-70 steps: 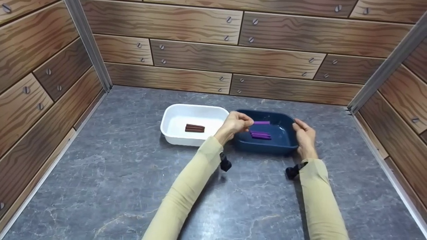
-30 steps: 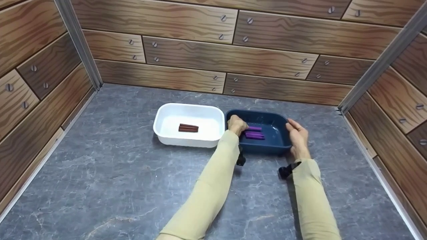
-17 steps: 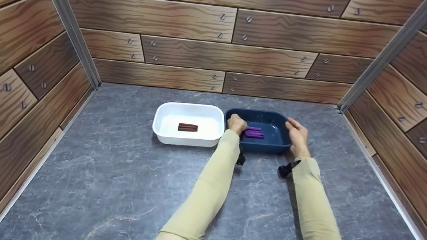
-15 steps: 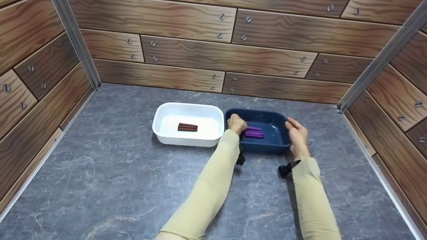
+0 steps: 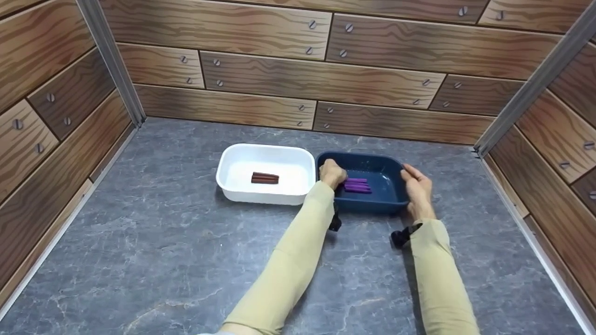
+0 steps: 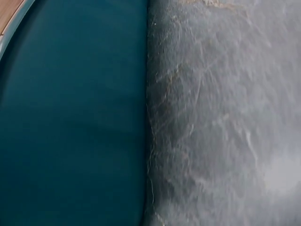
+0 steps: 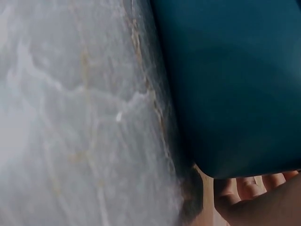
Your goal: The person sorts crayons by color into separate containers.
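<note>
In the head view, my left hand [image 5: 332,174] reaches into the dark blue tray [image 5: 363,206] over its left end. Its fingers are curled, the tips hidden, at the left end of a purple stick [image 5: 356,180]. Right behind several other purple sticks [image 5: 358,187], that stick lies parallel to them on the tray floor. My right hand [image 5: 419,188] holds the tray's right end; in the right wrist view its fingers [image 7: 249,188] lie against the outer wall. The left wrist view shows only the tray's outside wall [image 6: 75,122] and the tabletop, no hand.
A white tray [image 5: 265,197] stands left of the blue one, close beside it, with several dark brown sticks [image 5: 265,178] inside. Both rest on a grey marbled tabletop [image 5: 177,251]. Wood-patterned walls [image 5: 260,70] enclose the back and sides.
My left hand has come down into the blue tray with the purple stick it pinched above it. That stick has since shifted closer to the other purple sticks. The right hand stays on the tray.
</note>
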Available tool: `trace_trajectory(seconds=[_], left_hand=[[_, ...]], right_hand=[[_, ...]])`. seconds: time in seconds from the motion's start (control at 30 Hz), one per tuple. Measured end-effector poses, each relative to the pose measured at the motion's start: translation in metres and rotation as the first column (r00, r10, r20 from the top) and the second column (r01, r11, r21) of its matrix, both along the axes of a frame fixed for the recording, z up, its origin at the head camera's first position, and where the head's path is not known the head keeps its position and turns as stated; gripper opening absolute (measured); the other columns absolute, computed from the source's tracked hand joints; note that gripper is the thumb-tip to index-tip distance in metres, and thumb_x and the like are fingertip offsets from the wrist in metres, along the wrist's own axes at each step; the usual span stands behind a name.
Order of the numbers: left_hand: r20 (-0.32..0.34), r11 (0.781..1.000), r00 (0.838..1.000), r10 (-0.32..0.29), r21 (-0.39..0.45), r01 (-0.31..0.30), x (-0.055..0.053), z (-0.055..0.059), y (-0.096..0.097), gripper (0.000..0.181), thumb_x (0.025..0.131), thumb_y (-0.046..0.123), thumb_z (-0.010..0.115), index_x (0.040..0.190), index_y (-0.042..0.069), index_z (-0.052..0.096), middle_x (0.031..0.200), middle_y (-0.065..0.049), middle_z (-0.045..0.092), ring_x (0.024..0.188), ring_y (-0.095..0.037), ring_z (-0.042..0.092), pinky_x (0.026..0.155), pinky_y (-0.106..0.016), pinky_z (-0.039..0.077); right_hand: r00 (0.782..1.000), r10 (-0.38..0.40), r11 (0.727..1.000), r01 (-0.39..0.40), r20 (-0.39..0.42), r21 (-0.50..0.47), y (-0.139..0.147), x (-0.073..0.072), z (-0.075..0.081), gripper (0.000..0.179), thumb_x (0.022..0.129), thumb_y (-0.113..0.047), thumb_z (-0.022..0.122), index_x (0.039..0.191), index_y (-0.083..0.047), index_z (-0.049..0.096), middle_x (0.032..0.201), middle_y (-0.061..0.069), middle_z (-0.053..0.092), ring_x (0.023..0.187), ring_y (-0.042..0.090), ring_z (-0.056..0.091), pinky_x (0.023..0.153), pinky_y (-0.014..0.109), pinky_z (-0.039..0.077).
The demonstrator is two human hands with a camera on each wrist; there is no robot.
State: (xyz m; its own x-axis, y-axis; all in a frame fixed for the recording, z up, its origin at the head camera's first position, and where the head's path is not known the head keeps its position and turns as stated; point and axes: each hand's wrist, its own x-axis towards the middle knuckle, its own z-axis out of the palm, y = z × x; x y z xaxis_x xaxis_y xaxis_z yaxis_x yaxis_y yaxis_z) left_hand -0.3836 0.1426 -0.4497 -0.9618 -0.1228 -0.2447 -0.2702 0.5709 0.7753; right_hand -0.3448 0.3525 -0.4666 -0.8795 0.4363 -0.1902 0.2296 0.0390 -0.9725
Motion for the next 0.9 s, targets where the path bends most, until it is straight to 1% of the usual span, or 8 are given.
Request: trace_trajectory(seconds=[0.1,0.23,0.4,0.47,0.53,0.7,0.8,0.9], left_hand=[[-0.011,0.998,0.999,-0.03,0.048,0.03,0.002,-0.001,-0.002,0.015,0.087,0.009,0.067,0.1,0.004,0.071,0.107,-0.005,0.071,0.092,-0.012,0.058,0.086,-0.028,0.055],[-0.059,0.988,0.995,-0.081,0.127,0.088,0.008,0.0,-0.006,0.015,0.089,0.019,0.071,0.099,0.008,0.073,0.107,-0.003,0.071,0.099,-0.016,0.064,0.087,-0.031,0.056],[-0.17,0.949,0.969,-0.176,0.232,0.214,0.017,0.005,-0.015,0.018,0.093,0.025,0.068,0.103,0.012,0.075,0.107,0.0,0.071,0.095,-0.013,0.064,0.083,-0.03,0.055],[-0.217,0.931,0.953,-0.211,0.252,0.264,0.024,0.006,-0.02,0.02,0.094,0.025,0.066,0.107,0.012,0.074,0.108,0.0,0.071,0.096,-0.012,0.063,0.084,-0.03,0.054],[-0.271,0.922,0.932,-0.242,0.234,0.308,0.031,0.007,-0.026,0.024,0.096,0.026,0.064,0.112,0.011,0.073,0.11,-0.001,0.072,0.099,-0.013,0.064,0.087,-0.03,0.054],[-0.397,0.911,0.858,-0.326,0.112,0.398,0.048,0.012,-0.039,0.038,0.099,0.03,0.058,0.129,0.008,0.064,0.124,-0.005,0.068,0.113,-0.016,0.064,0.098,-0.03,0.052],[-0.425,0.899,0.828,-0.365,0.07,0.432,0.056,0.013,-0.047,0.044,0.101,0.033,0.054,0.135,0.007,0.059,0.131,-0.006,0.064,0.122,-0.018,0.06,0.104,-0.031,0.048],[-0.431,0.89,0.811,-0.395,0.038,0.454,0.064,0.011,-0.057,0.047,0.102,0.035,0.052,0.139,0.007,0.055,0.136,-0.007,0.061,0.129,-0.019,0.055,0.109,-0.032,0.044]], right_hand=[[1.0,-0.002,1.0,0.002,-0.003,0.007,0.0,0.001,-0.001,0.045,0.102,-0.023,0.052,0.146,-0.018,0.048,0.157,0.001,0.038,0.145,0.016,0.032,0.12,0.03,0.026],[1.0,-0.011,1.0,0.011,0.006,0.011,0.001,0.003,-0.002,0.045,0.101,-0.023,0.053,0.145,-0.018,0.049,0.157,0.001,0.038,0.143,0.016,0.034,0.119,0.031,0.029],[1.0,-0.018,1.0,0.018,-0.004,0.006,0.001,0.004,-0.003,0.045,0.101,-0.023,0.053,0.145,-0.018,0.049,0.157,0.002,0.038,0.142,0.017,0.035,0.118,0.031,0.029],[1.0,-0.014,0.999,0.014,-0.006,0.032,0.001,0.005,-0.004,0.045,0.102,-0.023,0.052,0.146,-0.017,0.048,0.156,0.003,0.04,0.141,0.017,0.036,0.118,0.031,0.03],[1.0,-0.009,0.998,0.009,-0.004,0.067,-0.001,0.006,-0.004,0.045,0.102,-0.024,0.051,0.146,-0.017,0.048,0.153,0.005,0.044,0.139,0.019,0.04,0.117,0.032,0.033],[0.999,-0.018,0.981,0.024,-0.029,0.194,-0.001,0.009,-0.002,0.044,0.102,-0.026,0.051,0.145,-0.015,0.05,0.145,0.011,0.052,0.132,0.022,0.049,0.11,0.033,0.041],[0.999,-0.024,0.951,0.036,-0.042,0.307,0.002,0.013,-0.001,0.044,0.102,-0.033,0.05,0.143,-0.016,0.053,0.143,0.01,0.055,0.128,0.022,0.053,0.107,0.033,0.044],[0.999,-0.013,0.891,0.035,-0.052,0.453,0.006,0.02,0.001,0.046,0.101,-0.038,0.049,0.141,-0.015,0.055,0.139,0.01,0.058,0.127,0.024,0.054,0.108,0.035,0.043]])
